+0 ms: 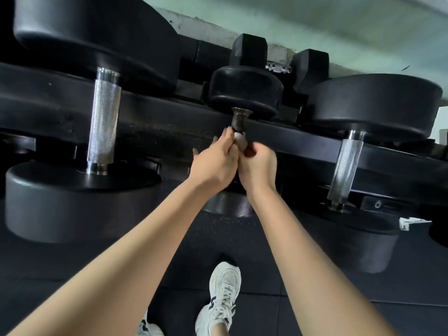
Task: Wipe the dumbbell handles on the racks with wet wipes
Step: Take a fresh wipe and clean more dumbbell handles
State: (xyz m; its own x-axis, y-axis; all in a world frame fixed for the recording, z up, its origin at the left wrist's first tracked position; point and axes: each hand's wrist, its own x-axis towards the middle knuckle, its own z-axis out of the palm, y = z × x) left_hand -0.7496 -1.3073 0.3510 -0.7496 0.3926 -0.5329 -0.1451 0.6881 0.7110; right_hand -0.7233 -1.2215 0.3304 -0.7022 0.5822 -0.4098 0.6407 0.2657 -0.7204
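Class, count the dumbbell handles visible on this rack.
4: a knurled silver handle, left; a dark tarnished handle, centre, under the left hand and right hand; a second silver handle, right; a short chrome handle behind, between black hexagonal heads. Others may be hidden.

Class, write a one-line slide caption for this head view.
Left hand and right hand hold a wet wipe round the middle dumbbell handle on the rack.

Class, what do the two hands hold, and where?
Left hand and right hand grip a wipe, wrapped round the middle of the centre dumbbell's handle.
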